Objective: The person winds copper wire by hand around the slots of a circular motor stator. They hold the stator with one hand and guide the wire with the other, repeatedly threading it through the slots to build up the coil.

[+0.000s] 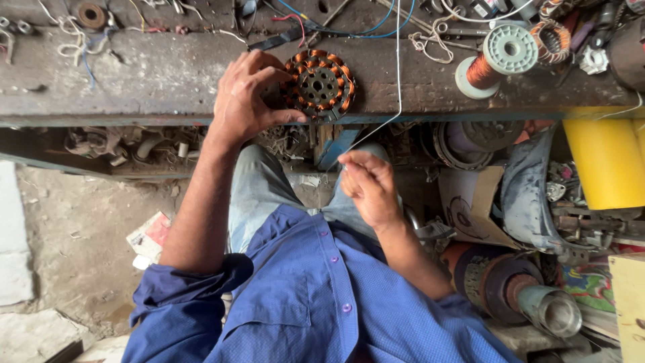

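On the worn wooden workbench (pixel 168 81), head view: a wound motor stator (pixel 318 85) lies flat near the front edge, a round steel core ringed with copper coils, a hub with small holes at its centre.

Left hand (pixel 247 99) sits at the stator's 9 o'clock, fingers curled, tips on the rim from about 10 to 7 o'clock, thumb under the lower edge. It steadies the piece rather than lifting it.

Right hand (pixel 369 185) is below the bench edge, at 5 o'clock from the stator and well apart from it. Thumb and forefinger are pinched narrow on a thin pale wire (pixel 398 74) that runs up across the bench and out of the top of the frame.

Handling, as a judgement: the stator looks heavy for its size and stiff; safest hold is the steel rim or hub, since the coils' enamel would likely scratch. The wire looks light, springy and prone to kinking, best kept under a light pinch.

A copper wire spool (pixel 498 59) lies at 3 o'clock from the stator, well apart.

Hard to make out:
- Wire's far end is cut off, and its meeting point with the stator cannot be seen.
- Left palm hides the stator's left coils.
- Shelf under the bench is dark clutter; the yellow roll (pixel 605 161) is cut off at right.
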